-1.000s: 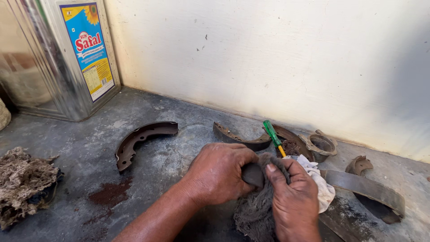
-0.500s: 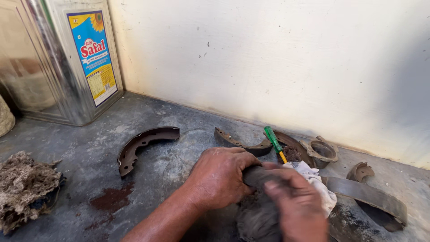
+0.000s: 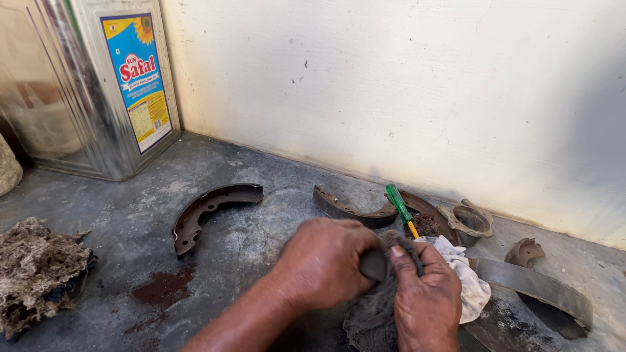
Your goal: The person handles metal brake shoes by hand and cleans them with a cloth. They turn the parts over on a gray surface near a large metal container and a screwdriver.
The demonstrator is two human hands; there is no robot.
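At the upper left of the frame stands a tall square metal tin (image 3: 78, 91), shiny on its sides. Its face carries an upright rectangular label (image 3: 138, 81), blue with a yellow flower at the top, a red patch in the middle and a yellow block below. The tin sits right at the foot of the pale wall (image 3: 404, 91), which runs across the upper frame down toward the lower right.

Your left hand (image 3: 324, 262) is at the lower centre, fingers curled tight around a dark curved metal part (image 3: 373, 264); only a short stub of it shows between your two hands. Your right hand (image 3: 425, 298) is just beside it, lower right of centre, closed on a grey rag (image 3: 372, 318) and pressing it against that part. The rag hangs down under both hands to the bottom edge.

Touching your right hand on its right side lies a white cloth (image 3: 466, 280). Just above your hands, a screwdriver (image 3: 399, 207) with a green handle and yellow neck lies tilted across a rusty brake shoe (image 3: 352, 208). Another brake shoe (image 3: 208, 210) lies alone at centre left, well apart from your hands. A round metal ring (image 3: 471, 221) sits near the wall at right, and a curved grey band (image 3: 535, 290) lies at the lower right.

A clump of brown fibre waste (image 3: 39, 274) sits at the left edge. Between it and your left forearm, the dark floor (image 3: 130, 221) is bare apart from a reddish stain (image 3: 163, 287). The right side is crowded against the wall.
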